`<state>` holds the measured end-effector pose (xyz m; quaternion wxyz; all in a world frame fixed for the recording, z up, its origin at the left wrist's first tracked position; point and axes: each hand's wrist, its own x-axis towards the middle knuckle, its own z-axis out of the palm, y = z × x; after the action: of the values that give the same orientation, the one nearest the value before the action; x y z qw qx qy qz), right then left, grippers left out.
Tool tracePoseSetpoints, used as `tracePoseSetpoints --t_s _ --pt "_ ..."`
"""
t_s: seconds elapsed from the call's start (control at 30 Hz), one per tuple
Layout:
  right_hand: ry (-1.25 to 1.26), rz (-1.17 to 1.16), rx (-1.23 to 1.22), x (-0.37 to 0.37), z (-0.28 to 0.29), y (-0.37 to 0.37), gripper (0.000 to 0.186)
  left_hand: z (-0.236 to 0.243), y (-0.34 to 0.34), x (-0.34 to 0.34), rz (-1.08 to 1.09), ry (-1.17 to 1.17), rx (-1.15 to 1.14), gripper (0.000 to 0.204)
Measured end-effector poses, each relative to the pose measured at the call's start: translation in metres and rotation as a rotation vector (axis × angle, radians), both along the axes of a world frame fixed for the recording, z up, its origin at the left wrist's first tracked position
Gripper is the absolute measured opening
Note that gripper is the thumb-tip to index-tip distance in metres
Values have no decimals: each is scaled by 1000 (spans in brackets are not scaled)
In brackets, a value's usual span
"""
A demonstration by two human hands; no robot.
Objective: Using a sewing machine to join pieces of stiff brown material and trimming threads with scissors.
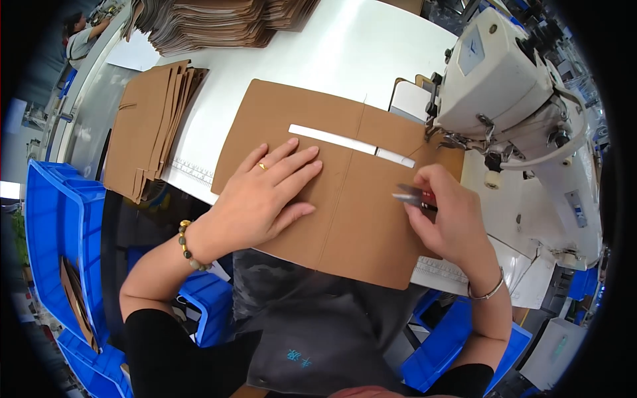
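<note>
A wide brown leather-like panel [285, 106] lies flat on the white table under the sewing machine's head. A long narrow slot [332, 138] in it shows white, and a stitch line crosses the panel from top to bottom. My left hand [265, 196] rests flat on the panel, its fingers spread just below the slot. Above the panel's right part, my right hand [451, 212] is closed around small thread snips [415, 197], their blades pointing left. A thin thread seems to run from near the slot's right end toward the sewing machine [494, 86].
Stacked brown panels [149, 126] stand at the left, with a larger pile [219, 23] at the back. A blue crate [63, 199] holds brown pieces beside the table; another blue bin [444, 351] sits below right. A ruler strip [441, 268] follows the table's front edge. Far left, another person [81, 40] works.
</note>
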<state>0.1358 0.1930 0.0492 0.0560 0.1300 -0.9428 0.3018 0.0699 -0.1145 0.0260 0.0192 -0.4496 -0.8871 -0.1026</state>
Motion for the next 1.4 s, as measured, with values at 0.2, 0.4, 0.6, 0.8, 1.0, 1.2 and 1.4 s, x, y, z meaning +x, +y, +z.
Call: tracePoseSetpoints --t_s 0.2,0.4,0.6,0.8,1.0,1.2,1.4 --pt "-209 42 -34 -20 14 -28 20 7 28 -15 117 -236 358 28" --pt "-218 -26 -164 -19 3 -35 17 2 45 -24 37 -284 305 16" --pt "-216 22 -156 -15 -11 -37 20 6 37 -23 183 -607 400 15" --pt "-164 46 -81 -11 -15 -42 21 5 40 -20 164 -448 482 13" --pt "-109 56 -47 -11 -18 -43 20 2 39 -21 84 -318 315 11" --pt "-42 88 -39 -9 -25 -49 20 1 38 -20 141 -437 399 12" --pt "48 124 54 -8 -28 -52 20 4 40 -16 146 -567 514 9"
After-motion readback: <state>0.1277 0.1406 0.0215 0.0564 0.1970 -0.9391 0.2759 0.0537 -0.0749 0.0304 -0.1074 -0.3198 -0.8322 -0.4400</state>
